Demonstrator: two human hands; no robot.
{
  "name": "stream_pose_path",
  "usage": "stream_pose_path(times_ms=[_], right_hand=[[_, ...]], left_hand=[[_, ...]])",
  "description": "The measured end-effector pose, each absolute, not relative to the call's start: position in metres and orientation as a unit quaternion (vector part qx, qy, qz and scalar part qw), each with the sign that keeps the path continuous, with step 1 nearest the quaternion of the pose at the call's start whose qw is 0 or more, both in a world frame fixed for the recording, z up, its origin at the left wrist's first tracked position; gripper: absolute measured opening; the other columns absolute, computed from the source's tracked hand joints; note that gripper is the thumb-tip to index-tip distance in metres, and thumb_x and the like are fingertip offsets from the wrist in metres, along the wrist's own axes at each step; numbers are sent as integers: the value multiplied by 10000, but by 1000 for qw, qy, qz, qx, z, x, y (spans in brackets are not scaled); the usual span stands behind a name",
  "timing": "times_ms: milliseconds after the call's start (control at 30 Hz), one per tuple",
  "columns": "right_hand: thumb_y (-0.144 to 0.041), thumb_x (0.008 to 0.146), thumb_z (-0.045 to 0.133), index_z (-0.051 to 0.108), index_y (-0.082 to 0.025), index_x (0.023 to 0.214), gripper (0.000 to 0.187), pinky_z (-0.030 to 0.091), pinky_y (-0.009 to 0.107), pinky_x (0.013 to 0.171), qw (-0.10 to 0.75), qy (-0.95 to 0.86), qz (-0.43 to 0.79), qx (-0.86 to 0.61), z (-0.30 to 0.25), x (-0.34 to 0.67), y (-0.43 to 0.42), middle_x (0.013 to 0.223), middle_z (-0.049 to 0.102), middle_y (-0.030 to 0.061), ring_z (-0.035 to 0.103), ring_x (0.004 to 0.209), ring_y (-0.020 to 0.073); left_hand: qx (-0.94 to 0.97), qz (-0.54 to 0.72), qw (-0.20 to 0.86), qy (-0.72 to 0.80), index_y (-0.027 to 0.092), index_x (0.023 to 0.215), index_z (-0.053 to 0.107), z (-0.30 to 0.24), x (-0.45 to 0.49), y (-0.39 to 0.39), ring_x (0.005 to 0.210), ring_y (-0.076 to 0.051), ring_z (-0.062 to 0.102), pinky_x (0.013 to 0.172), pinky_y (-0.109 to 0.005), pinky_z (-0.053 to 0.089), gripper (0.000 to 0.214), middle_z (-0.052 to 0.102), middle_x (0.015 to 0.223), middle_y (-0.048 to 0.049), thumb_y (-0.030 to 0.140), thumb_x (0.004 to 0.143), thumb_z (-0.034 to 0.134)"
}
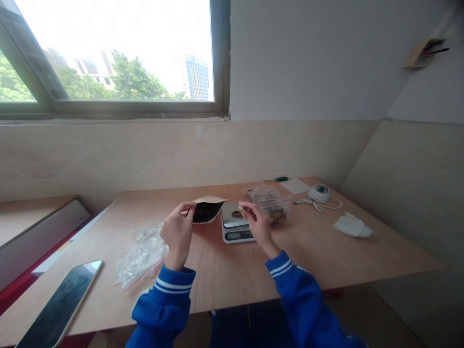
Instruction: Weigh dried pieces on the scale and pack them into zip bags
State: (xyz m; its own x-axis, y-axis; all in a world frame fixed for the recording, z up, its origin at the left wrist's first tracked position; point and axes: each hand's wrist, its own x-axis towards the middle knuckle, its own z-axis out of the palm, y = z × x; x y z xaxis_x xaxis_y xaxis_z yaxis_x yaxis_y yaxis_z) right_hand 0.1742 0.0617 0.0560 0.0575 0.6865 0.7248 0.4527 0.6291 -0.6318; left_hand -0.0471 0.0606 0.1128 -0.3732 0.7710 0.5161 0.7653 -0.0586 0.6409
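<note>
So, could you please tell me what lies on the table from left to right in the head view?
Phone → clear plastic bags → kraft pouch in the left hand → scale → white round device → white cloth.

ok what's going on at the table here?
A person in blue sleeves sits at a wooden table. The left hand holds a brown paper pouch open, dark contents showing inside. The right hand pinches a small dark piece over a digital kitchen scale. Beside the scale stands a clear bag of dark pieces. Empty clear zip bags lie left, with a phone at the table's near corner.
</note>
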Motion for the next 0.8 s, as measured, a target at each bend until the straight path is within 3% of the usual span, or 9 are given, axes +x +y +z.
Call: stream_pose_path(times_ms=[133,267,333,500,667,800], right_hand=[[-111,905,429,622,-202,1076,273,509,318,874,464,-758,99,-448,25,180,89,1052,682,57,628,983,169],[-12,843,465,644,-198,1084,352,473,400,932,296,-847,19,-441,12,178,110,1170,644,88,582,1071,211],[-18,834,494,642,-198,1105,357,459,427,953,266,-856,-10,-443,9,179,116,1223,616,104,563,1111,225],[-68,874,459,622,-198,1170,362,440,406,994,312,-840,-1,-444,4,188,117,1273,587,104,527,1180,207],[-134,917,400,580,-255,1232,382,418,398,1025,407,-795,44,-448,12,195,110,1287,583,64,526,1194,173],[-195,941,374,553,-233,1255,363,410,380,1034,476,-750,53,-456,19,202,113,1265,598,64,525,1201,169]], left_hand=[[539,510,-11,670,283,921,692,96,-47,64,750,-203,621,594,-277,383,228,694,805,-25,438,823,557],[559,557,-50,612,230,899,656,77,-47,65,796,-191,619,730,-316,442,198,676,869,-33,388,836,554],[563,580,-60,585,209,910,633,68,-47,65,797,-177,623,748,-317,460,185,674,905,-39,359,846,546],[562,627,-94,531,178,931,582,37,-47,68,947,-186,634,799,-328,490,146,678,1028,-79,280,826,584],[603,623,-154,473,188,869,592,8,-51,72,862,-175,669,791,-319,504,92,711,911,-58,209,786,626],[596,633,-159,468,192,886,598,3,-56,72,871,-177,669,816,-331,505,99,715,904,-54,187,789,621]])
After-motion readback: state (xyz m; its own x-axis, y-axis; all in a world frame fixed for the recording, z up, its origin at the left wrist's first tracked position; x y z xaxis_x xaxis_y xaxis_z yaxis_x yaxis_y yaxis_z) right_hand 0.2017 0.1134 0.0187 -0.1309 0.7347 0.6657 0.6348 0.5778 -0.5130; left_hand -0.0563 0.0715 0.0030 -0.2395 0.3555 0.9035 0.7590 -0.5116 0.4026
